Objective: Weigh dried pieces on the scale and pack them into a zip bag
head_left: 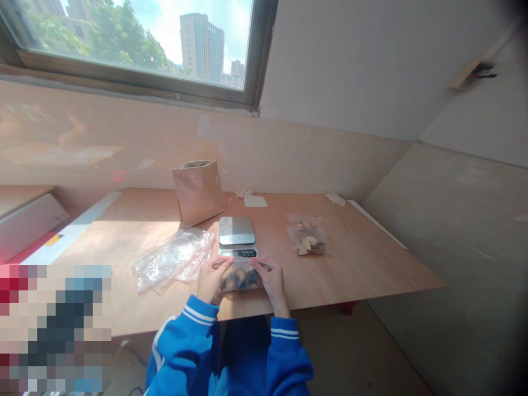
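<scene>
Plastic and see-through, the bag [240, 275] holds dark, tan-edged pieces [250, 279].

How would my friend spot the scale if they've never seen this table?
On the big wooden table, find the left hand and right hand pinching a clear bag. Just beyond that bag sits the scale. Unlike the brown paper bag and loose plastic bags, it's flat and silver-topped, with a dark display.

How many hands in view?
2: the left hand pinches the top edge of the filled clear bag at its left, the right hand at its right. The pixelated patch may hide others.
</scene>
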Motion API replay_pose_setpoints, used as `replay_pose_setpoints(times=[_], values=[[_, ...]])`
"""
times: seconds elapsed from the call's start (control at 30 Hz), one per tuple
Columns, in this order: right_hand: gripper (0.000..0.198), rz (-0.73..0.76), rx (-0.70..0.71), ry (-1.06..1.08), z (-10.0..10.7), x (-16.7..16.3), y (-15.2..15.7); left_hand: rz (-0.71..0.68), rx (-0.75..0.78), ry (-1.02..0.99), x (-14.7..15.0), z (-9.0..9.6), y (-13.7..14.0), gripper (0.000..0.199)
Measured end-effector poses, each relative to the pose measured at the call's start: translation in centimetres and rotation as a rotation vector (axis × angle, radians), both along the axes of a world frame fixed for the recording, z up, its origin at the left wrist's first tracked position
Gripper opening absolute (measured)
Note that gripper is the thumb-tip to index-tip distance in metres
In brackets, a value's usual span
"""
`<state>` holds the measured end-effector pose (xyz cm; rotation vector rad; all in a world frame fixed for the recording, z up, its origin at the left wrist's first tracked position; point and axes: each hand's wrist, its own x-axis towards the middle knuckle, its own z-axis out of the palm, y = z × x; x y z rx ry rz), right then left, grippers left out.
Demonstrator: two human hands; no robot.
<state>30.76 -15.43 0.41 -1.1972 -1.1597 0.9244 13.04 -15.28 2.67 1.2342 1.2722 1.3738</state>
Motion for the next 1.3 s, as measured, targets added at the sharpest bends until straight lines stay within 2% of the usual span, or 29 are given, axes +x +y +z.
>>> replay_pose_setpoints(times=[0.13,0.2,0.3,0.4,0.7,0.8,0.93,1.03,1.17,1.3], values=[[0.028,-0.020,-0.017,0.008,0.2,0.0,0.0,-0.130,-0.057,-0.005,-0.3,0.0,0.0,0.032],[0.030,0.020,-0.038,0.035,0.3,0.0,-0.1,-0.207,-0.077,-0.011,-0.4,0.1,-0.1,0.035],[0.030,0.092,-0.061,0.083,0.4,-0.3,-0.1,-0.248,-0.080,0.001,-0.3,0.0,-0.2,0.035],[0.026,0.100,-0.059,0.096,0.2,-0.4,-0.1,-0.274,-0.055,0.018,-0.2,-0.2,-0.2,0.032],[0.018,0.042,0.049,0.020,0.9,-1.0,-0.2,-0.165,-0.004,0.089,0.0,-0.3,-0.2,0.028],[0.021,0.082,-0.003,0.047,1.2,-0.9,-0.4,-0.131,0.007,0.070,0.2,-0.3,-0.3,0.026],[0.029,0.150,-0.064,0.047,1.2,-0.1,-0.5,-0.154,-0.004,0.075,-0.1,-0.3,-0.2,0.027],[0.033,0.057,0.020,-0.082,1.5,0.7,-0.4,-0.190,-0.003,0.101,-0.5,-0.2,-0.1,0.029],[0.026,-0.128,0.218,-0.495,3.3,0.7,-0.9,-0.183,0.059,0.088,-0.2,0.0,-0.1,0.029],[0.010,-0.074,0.258,-0.780,4.8,-0.8,-1.7,-0.174,0.138,0.134,0.5,0.2,-0.3,0.022]])
